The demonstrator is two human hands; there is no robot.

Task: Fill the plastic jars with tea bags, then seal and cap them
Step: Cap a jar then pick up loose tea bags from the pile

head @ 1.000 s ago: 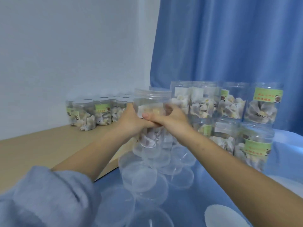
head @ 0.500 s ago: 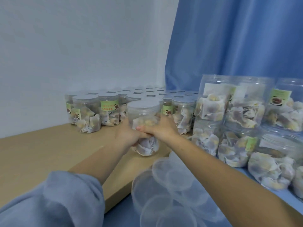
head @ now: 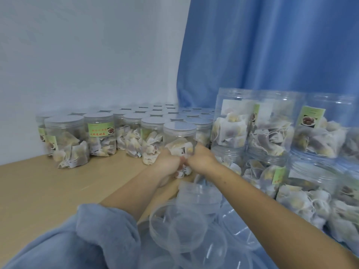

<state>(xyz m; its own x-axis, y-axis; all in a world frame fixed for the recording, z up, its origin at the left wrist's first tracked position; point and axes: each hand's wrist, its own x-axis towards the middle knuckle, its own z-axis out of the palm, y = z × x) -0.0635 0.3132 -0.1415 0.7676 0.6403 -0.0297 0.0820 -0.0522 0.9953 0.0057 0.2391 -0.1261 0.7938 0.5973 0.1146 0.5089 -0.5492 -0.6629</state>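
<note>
- Setting down the capped jar [head: 179, 140] — left hand [head: 168, 164] and right hand [head: 202, 160] grip its lower half, fingers curled round it.
- It belongs at the front of the finished jars [head: 101, 133] on the table [head: 38, 191] — best lowered flat, released evenly.

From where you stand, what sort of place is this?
Probably a small home packing corner, not a factory: rows of capped jars of tea bags on a plain table, a heap of loose lids, a blue curtain behind.

The capped jar [head: 179, 141] stood on the table [head: 38, 191] at centre, held between both hands. Rows of capped jars [head: 136, 121] sat from nine to twelve o'clock; stacked jars [head: 272, 142] at three o'clock; loose lids [head: 184, 226] at six.
</note>
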